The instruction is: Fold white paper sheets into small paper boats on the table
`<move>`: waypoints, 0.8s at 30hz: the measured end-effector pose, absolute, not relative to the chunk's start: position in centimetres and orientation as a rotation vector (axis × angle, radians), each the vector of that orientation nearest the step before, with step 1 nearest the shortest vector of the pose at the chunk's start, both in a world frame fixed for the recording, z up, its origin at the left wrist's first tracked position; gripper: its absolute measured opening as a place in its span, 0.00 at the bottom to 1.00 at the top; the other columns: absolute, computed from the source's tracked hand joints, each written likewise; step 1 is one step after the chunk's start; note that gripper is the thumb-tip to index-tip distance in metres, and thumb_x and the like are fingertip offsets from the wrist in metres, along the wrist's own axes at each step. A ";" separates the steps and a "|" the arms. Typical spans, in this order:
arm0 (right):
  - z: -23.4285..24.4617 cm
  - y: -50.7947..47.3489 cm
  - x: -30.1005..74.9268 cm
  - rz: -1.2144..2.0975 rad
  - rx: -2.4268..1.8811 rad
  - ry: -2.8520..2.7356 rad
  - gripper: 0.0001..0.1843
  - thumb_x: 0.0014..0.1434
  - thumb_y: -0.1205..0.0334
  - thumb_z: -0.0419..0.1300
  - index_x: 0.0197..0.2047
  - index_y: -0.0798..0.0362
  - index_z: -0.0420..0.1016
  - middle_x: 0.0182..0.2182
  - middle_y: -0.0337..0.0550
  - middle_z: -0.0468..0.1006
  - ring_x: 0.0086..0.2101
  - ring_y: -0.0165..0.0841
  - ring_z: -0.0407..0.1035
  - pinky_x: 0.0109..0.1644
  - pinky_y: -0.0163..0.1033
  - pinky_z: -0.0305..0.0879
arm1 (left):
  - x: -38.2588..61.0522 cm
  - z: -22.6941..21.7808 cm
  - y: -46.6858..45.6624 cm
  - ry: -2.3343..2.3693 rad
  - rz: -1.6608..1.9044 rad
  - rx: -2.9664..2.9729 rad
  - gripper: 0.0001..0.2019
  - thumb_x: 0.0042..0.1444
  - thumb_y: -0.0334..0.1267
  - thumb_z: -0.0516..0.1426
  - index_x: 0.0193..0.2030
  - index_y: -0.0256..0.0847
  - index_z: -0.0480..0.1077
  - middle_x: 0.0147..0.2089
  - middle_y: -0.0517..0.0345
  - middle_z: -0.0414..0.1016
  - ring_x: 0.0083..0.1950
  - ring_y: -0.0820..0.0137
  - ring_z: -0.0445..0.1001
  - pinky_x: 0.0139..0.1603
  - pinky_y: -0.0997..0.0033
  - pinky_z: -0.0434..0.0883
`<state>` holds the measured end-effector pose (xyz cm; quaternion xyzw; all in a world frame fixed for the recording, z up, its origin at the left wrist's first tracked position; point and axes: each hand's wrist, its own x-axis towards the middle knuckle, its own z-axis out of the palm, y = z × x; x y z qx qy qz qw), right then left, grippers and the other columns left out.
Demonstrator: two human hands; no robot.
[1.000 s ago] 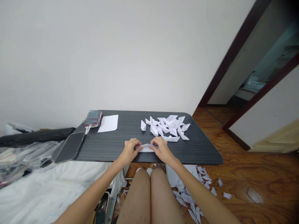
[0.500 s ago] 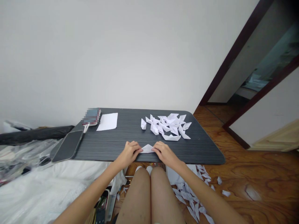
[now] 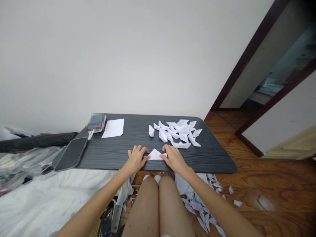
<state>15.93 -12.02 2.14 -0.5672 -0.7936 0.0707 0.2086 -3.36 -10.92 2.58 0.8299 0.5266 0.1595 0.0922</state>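
Observation:
A white folded paper boat (image 3: 155, 154), with a peak in the middle and flat ends, lies near the front edge of the dark table (image 3: 111, 154). My left hand (image 3: 137, 157) grips its left end, thumb toward the middle and the other fingers curled beyond. At the right end my right hand (image 3: 173, 158) holds it in the same way, the thumb pressed on the paper. Parts of both ends are hidden by the fingers. Beyond my right hand lies a heap of folded paper boats (image 3: 181, 131), with one small folded piece (image 3: 151, 131) apart on its left.
A stack of white paper sheets (image 3: 113, 128) lies at the back left, beside a blurred packet (image 3: 96, 122). A dark tablet-like slab (image 3: 71, 154) rests at the left edge. More folded papers (image 3: 197, 205) are scattered on the wooden floor at the right.
My fingers have shifted on the folded paper: they lift and arch more, with the thumbs now in front. The paper's peak shows more plainly and sits slightly farther from me.

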 end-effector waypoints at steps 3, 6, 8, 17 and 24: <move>1.7 -12.9 16.1 0.111 -1.629 -2.137 0.06 0.55 0.61 0.51 0.36 0.51 0.64 0.31 0.41 0.66 0.36 0.34 0.60 0.37 0.37 0.51 | -3.6 2.4 -11.5 1.626 0.499 2.469 0.08 0.54 0.40 0.48 0.39 0.44 0.65 0.37 0.56 0.63 0.41 0.64 0.58 0.37 0.64 0.53; 1.4 -13.4 16.3 0.114 -1.651 -2.092 0.08 0.56 0.62 0.49 0.39 0.49 0.66 0.32 0.42 0.65 0.37 0.35 0.59 0.37 0.38 0.51 | -3.7 2.2 -12.1 1.703 0.534 2.462 0.08 0.55 0.38 0.47 0.39 0.44 0.65 0.36 0.55 0.64 0.41 0.64 0.58 0.37 0.64 0.53; 1.3 -13.5 16.2 0.124 -1.617 -2.087 0.11 0.56 0.63 0.49 0.43 0.47 0.65 0.34 0.43 0.65 0.38 0.36 0.58 0.39 0.40 0.51 | -3.7 2.1 -12.4 1.718 0.567 2.464 0.08 0.55 0.37 0.47 0.38 0.43 0.65 0.36 0.55 0.64 0.41 0.64 0.58 0.37 0.63 0.53; 1.0 -13.1 15.6 0.394 -1.445 -1.922 0.04 0.51 0.64 0.54 0.32 0.53 0.67 0.33 0.41 0.69 0.39 0.35 0.61 0.42 0.41 0.52 | -3.2 1.7 -12.8 1.617 0.843 2.358 0.08 0.55 0.36 0.47 0.39 0.40 0.65 0.35 0.55 0.67 0.39 0.66 0.62 0.40 0.62 0.57; 1.0 -12.4 16.5 0.722 -1.226 -1.681 0.06 0.51 0.62 0.53 0.32 0.54 0.68 0.28 0.39 0.71 0.31 0.31 0.63 0.36 0.35 0.57 | -3.3 2.3 -11.6 1.136 1.037 1.607 0.13 0.52 0.40 0.51 0.43 0.36 0.59 0.31 0.55 0.73 0.28 0.73 0.67 0.30 0.73 0.62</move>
